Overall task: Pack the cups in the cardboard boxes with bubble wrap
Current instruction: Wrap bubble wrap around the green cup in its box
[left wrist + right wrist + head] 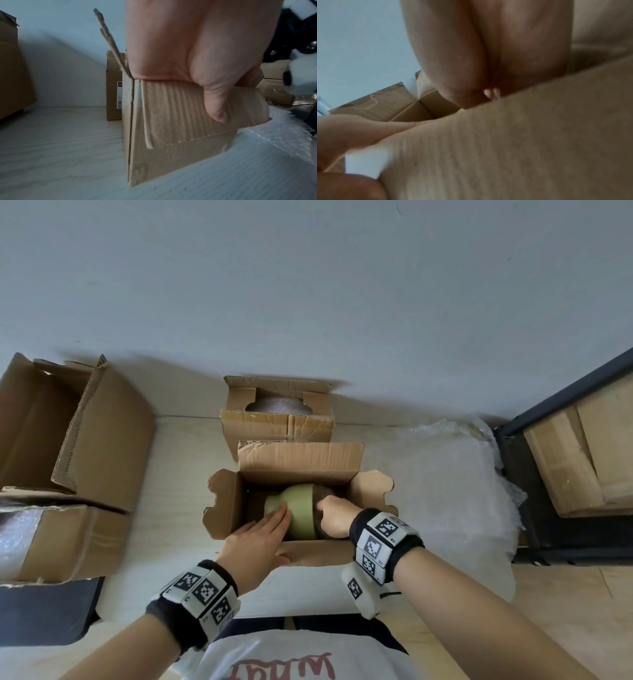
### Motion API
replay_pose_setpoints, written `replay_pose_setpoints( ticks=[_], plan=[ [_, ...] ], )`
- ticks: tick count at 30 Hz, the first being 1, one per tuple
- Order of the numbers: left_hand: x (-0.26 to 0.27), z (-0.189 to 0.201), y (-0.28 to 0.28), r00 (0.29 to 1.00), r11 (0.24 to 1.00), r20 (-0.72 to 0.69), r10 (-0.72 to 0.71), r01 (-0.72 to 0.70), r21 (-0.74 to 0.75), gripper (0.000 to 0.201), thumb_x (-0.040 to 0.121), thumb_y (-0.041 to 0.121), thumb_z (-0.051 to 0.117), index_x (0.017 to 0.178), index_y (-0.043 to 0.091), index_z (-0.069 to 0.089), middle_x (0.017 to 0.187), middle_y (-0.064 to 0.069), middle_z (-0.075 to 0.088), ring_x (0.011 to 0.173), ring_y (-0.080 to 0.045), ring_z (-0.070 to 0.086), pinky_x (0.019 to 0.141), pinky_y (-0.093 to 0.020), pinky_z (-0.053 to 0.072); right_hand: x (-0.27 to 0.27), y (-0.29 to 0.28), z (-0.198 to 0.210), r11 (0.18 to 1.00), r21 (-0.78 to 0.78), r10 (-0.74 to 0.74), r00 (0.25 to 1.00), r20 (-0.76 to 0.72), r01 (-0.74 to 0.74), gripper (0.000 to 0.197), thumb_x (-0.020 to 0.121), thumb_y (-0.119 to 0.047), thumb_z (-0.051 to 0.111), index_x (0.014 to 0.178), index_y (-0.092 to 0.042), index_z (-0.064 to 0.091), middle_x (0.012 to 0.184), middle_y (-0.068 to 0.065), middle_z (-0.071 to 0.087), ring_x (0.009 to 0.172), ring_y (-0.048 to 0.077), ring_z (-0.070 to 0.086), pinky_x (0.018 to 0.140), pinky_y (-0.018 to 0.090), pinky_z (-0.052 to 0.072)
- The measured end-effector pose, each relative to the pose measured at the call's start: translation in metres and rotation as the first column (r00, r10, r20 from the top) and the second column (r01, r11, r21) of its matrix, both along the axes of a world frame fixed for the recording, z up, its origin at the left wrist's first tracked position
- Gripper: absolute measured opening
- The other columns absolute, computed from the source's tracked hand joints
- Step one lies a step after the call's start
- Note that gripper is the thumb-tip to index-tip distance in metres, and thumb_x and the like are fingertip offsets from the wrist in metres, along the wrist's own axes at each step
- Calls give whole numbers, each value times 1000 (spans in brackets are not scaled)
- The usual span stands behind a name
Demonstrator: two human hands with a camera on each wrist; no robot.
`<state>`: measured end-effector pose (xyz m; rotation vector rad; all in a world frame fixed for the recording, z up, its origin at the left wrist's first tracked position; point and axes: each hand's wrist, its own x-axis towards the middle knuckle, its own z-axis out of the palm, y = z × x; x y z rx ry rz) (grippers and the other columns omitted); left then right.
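Your green cup (298, 510) lies sideways, mouth rightward, in the box (298, 463); left hand (255, 537) rests flat-fingered on it, right hand (334, 517) grip is hidden.

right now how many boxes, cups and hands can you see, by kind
cardboard boxes: 4, the open box in front, the box behind it, the big open box at left, the box below it
green cups: 1, the cup lying in the open box
hands: 2, left hand, right hand
total: 7
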<state>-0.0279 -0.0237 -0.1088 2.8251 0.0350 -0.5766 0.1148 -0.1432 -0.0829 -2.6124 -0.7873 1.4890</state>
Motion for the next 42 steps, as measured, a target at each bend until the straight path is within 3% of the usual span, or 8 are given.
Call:
replay_pose_setpoints(
  ticks=[3,7,13,19,24,27,31,42],
  plan=[
    [-1,0,0,1000,1000,4,-16,16,-8,76,95,52,38,151,22,-5,158,7,-11,145,-7,4,116,-24,13,0,5,-5,998,-51,44,999,-24,-46,41,96,-5,39,136,5,42,141,23,42,128,35,44,107,38,37],
    [1,3,3,999,999,-25,-20,19,-31,78,95,53,38,150,24,-9,157,9,-13,145,-7,3,116,-23,11,10,-9,14,980,173,-85,992,-88,100,41,96,-4,37,134,-1,48,138,17,49,126,31,46,106,34,37],
    [1,7,9,997,998,-72,-29,25,-60,83,91,63,29,149,21,-12,145,11,-27,145,-7,2,114,-19,6,71,-64,64,671,718,-304,952,37,187,21,96,-14,50,112,-15,64,98,-8,69,87,3,66,83,18,52],
    [-2,10,5,996,996,-94,5,-14,-91,103,62,83,-15,144,21,-17,149,10,-23,142,-4,3,110,-16,2,178,-101,24,879,424,-429,748,506,217,30,93,-4,47,120,-8,58,125,11,60,114,28,56,96,36,45],
    [4,25,-1,996,995,-77,49,-56,-88,85,88,69,9,134,12,52,142,1,43,112,-11,61,87,-24,50,200,-107,-9,973,173,-232,718,657,156,31,91,-4,50,123,-4,51,124,16,55,115,34,52,94,41,43],
    [-1,20,1,993,987,-85,77,-88,-133,96,75,80,4,149,20,18,153,9,9,135,-11,37,108,-23,30,202,-109,-20,990,7,-108,731,674,141,35,89,-3,50,124,-2,50,124,17,56,117,34,52,96,41,39],
    [-4,14,2,996,992,-48,75,-79,-101,103,65,85,-7,149,26,1,150,15,-9,138,-10,30,110,-21,26,207,-113,-25,988,-63,-63,730,680,144,24,90,-1,50,106,-8,66,116,14,64,114,31,54,96,39,38],
    [-2,16,3,994,994,-83,63,-70,-83,110,58,87,-14,150,27,-2,147,16,-19,139,-6,26,109,-18,23,224,-130,30,763,597,-590,643,488,247,12,88,-8,59,86,-14,70,97,5,71,92,22,64,76,22,44]
  ],
)
